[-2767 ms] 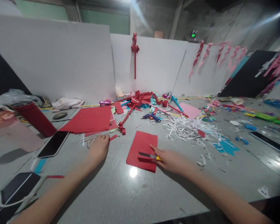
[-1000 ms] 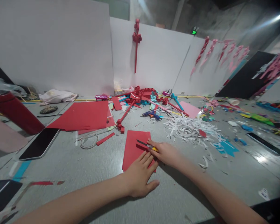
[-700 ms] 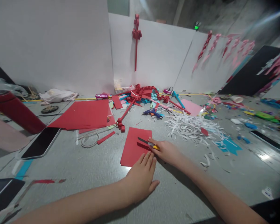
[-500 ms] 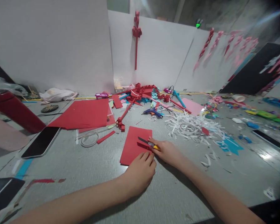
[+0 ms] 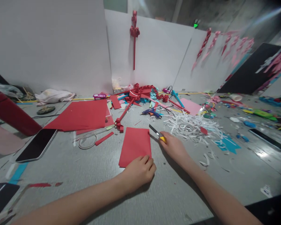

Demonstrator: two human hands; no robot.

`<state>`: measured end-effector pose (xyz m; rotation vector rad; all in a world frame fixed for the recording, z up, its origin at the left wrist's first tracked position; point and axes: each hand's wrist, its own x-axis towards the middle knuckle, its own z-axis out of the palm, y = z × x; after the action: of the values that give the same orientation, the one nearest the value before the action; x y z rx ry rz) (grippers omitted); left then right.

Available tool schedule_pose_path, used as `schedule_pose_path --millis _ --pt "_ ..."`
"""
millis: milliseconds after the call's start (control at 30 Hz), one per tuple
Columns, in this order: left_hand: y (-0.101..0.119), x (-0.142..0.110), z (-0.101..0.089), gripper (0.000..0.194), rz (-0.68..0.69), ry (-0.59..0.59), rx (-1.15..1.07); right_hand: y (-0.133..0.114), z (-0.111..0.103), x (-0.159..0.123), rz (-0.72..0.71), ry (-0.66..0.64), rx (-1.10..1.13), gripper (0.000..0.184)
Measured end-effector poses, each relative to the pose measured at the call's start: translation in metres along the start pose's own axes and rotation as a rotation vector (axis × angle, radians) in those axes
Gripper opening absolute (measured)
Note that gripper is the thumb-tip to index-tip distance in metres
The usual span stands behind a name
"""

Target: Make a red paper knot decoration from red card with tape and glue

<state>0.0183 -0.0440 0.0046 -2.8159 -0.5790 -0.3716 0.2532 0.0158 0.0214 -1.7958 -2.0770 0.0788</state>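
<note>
A folded stack of red paper (image 5: 135, 145) lies flat in front of me. My left hand (image 5: 140, 170) rests across its lower right corner, the fingers curled and closed at the paper's right edge. Closed in my right hand (image 5: 174, 147) is a utility knife (image 5: 157, 133) with a yellow handle. Its blade is out and points up and left, over the table just off the paper's upper right corner. My palm and fingers hide most of the handle.
A blue glue gun (image 5: 151, 112) lies behind the paper, near piled red and blue paper pieces. White paper strips (image 5: 189, 125) spread to the right. At left are a large red sheet (image 5: 81, 114), a phone (image 5: 38, 145), a wire coil (image 5: 87, 141) and a red bottle (image 5: 12, 111).
The knife has moved right, from above the red paper to beyond its right edge. My left hand stays at the same corner. The whole view has shifted slightly.
</note>
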Motion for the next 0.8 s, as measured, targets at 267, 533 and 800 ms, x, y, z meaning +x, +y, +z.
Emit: schedule_pose_path --millis 267,533,800 --pt "-0.002 -0.002 -0.011 0.023 -0.069 -0.04 -0.075 -0.008 0.004 0.0 -0.177 0.183 -0.039 0.033" --pt "0.003 -0.006 -0.008 0.031 -0.025 0.281 -0.098 -0.04 0.008 -0.013 0.01 -0.186 0.385 0.046" --pt "-0.017 0.002 -0.024 0.046 -0.514 0.655 -0.473 -0.037 0.008 -0.009 0.126 -0.127 1.054 0.037"
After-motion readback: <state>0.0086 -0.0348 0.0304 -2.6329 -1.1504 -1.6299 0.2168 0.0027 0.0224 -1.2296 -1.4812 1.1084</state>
